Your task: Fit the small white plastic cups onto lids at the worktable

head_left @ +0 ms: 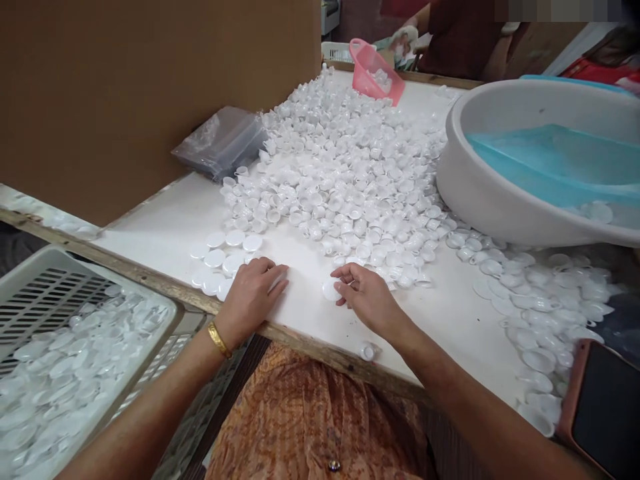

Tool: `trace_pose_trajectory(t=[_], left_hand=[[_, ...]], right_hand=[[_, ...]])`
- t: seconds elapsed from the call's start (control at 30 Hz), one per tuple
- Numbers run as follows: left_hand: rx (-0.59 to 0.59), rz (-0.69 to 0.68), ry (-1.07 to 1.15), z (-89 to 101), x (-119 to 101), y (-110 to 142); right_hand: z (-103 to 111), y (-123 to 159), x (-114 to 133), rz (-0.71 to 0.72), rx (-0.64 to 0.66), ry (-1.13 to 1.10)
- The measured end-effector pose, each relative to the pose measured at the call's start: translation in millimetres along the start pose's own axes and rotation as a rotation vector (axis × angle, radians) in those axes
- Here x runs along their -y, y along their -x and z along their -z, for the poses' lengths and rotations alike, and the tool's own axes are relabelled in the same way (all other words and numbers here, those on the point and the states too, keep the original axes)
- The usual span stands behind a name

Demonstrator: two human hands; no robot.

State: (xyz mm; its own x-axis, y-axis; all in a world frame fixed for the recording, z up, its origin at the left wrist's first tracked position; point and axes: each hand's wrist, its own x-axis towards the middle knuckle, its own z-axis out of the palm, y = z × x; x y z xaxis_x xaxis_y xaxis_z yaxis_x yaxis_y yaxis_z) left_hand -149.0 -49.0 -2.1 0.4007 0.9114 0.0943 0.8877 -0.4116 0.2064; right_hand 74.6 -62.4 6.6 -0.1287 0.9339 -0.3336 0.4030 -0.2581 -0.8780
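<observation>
My right hand [367,293] pinches a small white disc [329,289] between thumb and fingers, low over the white tabletop. Near the table's front edge rests my left hand [255,288], a gold bracelet at its wrist; its fingers reach forward with the thumb apart, and I see nothing held in it. Beside it on the left lie several flat white discs [215,259] in a loose cluster. A wide heap of small white cup-like plastic pieces [345,173] spreads beyond both hands. One small white piece [367,351] sits alone by the near edge.
A big pale basin [480,193] with a blue scoop stands at right, a phone [600,407] below it. At left are a cardboard sheet [150,87], a plastic-wrapped pack [220,140] and a basket [173,313] of white pieces. Behind the pink scoop [363,70], other people sit.
</observation>
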Motion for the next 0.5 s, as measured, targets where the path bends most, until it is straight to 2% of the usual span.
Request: trace_pose_trajectory(t=[0.1,0.17,0.37,0.5], left_hand=[[-0.11,0.048,0.048,0.7,-2.7,3.7],[-0.139,0.063,0.094,0.4,-12.0,2.5],[0.029,0.174,0.416,-4.9,-52.2,-17.5],[0.145,0.247,0.531,-9.9,-63.2,-28.6]], right_hand=[[-8.5,-7.0,-4.3,-0.045,0.014,-0.043],[-12.3,-10.7,-7.4,-0.062,0.012,-0.078],[-14.6,-12.9,-10.8,-0.047,0.02,-0.104],[-16.9,-10.8,-14.7,0.024,0.03,-0.159]])
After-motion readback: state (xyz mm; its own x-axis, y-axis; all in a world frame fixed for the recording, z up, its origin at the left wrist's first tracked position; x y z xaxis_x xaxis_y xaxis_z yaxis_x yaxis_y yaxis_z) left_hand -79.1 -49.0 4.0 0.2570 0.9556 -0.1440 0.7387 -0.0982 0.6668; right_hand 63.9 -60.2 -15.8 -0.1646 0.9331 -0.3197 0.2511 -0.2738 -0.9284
